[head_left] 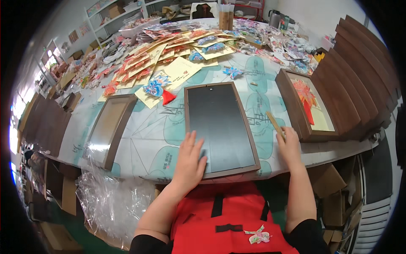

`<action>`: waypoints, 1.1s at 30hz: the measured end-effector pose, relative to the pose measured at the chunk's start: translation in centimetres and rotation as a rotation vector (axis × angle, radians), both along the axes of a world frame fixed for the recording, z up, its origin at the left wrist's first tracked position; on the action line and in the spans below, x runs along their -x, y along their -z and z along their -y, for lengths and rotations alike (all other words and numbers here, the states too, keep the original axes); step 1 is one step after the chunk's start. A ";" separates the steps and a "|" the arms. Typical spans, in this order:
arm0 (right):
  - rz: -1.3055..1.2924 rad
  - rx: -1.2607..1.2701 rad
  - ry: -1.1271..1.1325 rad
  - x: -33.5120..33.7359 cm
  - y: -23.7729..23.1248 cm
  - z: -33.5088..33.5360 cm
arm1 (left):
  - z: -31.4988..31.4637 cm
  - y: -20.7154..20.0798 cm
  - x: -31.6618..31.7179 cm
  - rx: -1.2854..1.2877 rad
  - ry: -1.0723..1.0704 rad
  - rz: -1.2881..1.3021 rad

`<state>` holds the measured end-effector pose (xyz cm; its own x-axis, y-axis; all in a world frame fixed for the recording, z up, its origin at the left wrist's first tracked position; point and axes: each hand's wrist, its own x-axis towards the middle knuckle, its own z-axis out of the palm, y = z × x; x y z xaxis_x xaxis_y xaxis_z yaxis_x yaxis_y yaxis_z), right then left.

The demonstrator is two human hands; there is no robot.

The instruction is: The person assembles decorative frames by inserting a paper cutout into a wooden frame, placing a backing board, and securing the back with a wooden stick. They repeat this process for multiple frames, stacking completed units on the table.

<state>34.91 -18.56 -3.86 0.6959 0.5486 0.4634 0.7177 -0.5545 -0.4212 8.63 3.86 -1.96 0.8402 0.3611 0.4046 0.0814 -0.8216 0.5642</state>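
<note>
A brown picture frame (249, 139) with a dark backing board (220, 122) lies before me, a small metal piece near its far edge. My left hand (191, 158) rests at its near left side, fingers spread, holding nothing. To the right of the frame, my right hand (289, 146) grips a flat tan wooden stick (275, 122) that points away from me. Farther right, a deep brown frame (292, 110) holds a red flower-shaped ornament with a tassel (305, 99) on a cream card. On the left lies another brown frame with a clear pane (105, 122).
Brown frames (351, 76) stand stacked along the right edge. Cream cards with red and blue ornaments (169, 55) pile up at the back, near a blue ornament with a red tassel (155, 88). Clear plastic wrapping (114, 203) fills a box below the table's front edge.
</note>
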 end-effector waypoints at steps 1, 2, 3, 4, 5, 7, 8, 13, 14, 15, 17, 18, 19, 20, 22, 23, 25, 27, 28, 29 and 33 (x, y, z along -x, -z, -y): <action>0.005 0.047 0.041 -0.7 0.3 -0.1 | 0.3 -1.0 -0.8 -0.068 0.041 -0.018; 0.013 0.091 0.075 -1.3 0.5 -0.4 | 0.4 -0.8 -1.6 -0.085 0.079 -0.035; 0.021 0.135 0.111 -1.8 0.7 -0.7 | 0.6 -1.0 -2.3 -0.129 0.109 -0.086; 0.020 0.184 0.111 -2.1 0.9 -1.1 | 1.0 -1.2 -3.0 -0.174 0.141 -0.138; 0.015 0.235 0.111 -2.3 1.1 -1.5 | 1.4 -1.3 -3.6 -0.217 0.174 -0.192; 0.060 0.296 0.105 -3.0 1.4 -2.0 | 1.8 -1.1 -4.2 -0.299 0.212 -0.266; 0.102 0.311 0.100 -3.3 1.8 -2.0 | 1.9 -1.1 -4.3 -0.328 0.227 -0.303; 0.201 0.325 0.129 -4.5 3.4 -1.7 | 2.2 -0.7 -4.4 -0.371 0.208 -0.295; 0.165 0.300 0.141 -4.5 3.1 -1.8 | 2.3 -0.6 -4.5 -0.386 0.192 -0.300; 0.130 0.276 0.154 -4.4 2.9 -1.8 | 2.3 -0.6 -4.6 -0.385 0.193 -0.300; 0.164 0.117 0.078 -4.8 2.7 -1.7 | 2.2 -0.5 -4.7 -0.392 0.190 -0.293; 0.185 0.033 0.039 -5.1 2.4 -1.9 | 2.1 -0.4 -4.7 -0.380 0.220 -0.292; -0.040 -0.188 -0.001 -4.9 2.2 -2.2 | 1.9 -0.2 -4.7 -0.367 0.250 -0.291; -0.263 -0.408 -0.054 -3.6 0.8 -3.2 | 1.5 -0.2 -4.6 -0.357 0.269 -0.286; -0.600 -0.673 -0.204 -1.4 -2.0 -4.9 | 0.3 -0.8 -4.9 -0.224 0.328 -0.363; -0.669 -0.629 -0.249 -0.8 -3.1 -5.5 | -0.3 -1.1 -5.2 -0.154 0.362 -0.399; -0.807 -0.533 -0.344 0.0 -4.7 -7.2 | -1.2 -0.6 -5.9 -0.099 0.246 -0.322; -0.748 -0.428 -0.328 -0.1 -5.1 -9.6 | -0.7 0.3 -6.5 -0.273 0.110 -0.204; -0.668 -0.342 -0.336 -0.8 -4.7 -11.1 | -0.2 0.7 -6.4 -0.362 0.097 -0.217; -0.586 -0.254 -0.342 -1.4 -4.5 -12.7 | 0.1 0.9 -6.5 -0.351 0.116 -0.208; -0.538 0.030 -0.395 -2.6 -4.5 -19.3 | 0.3 0.7 -6.0 -0.289 0.185 -0.188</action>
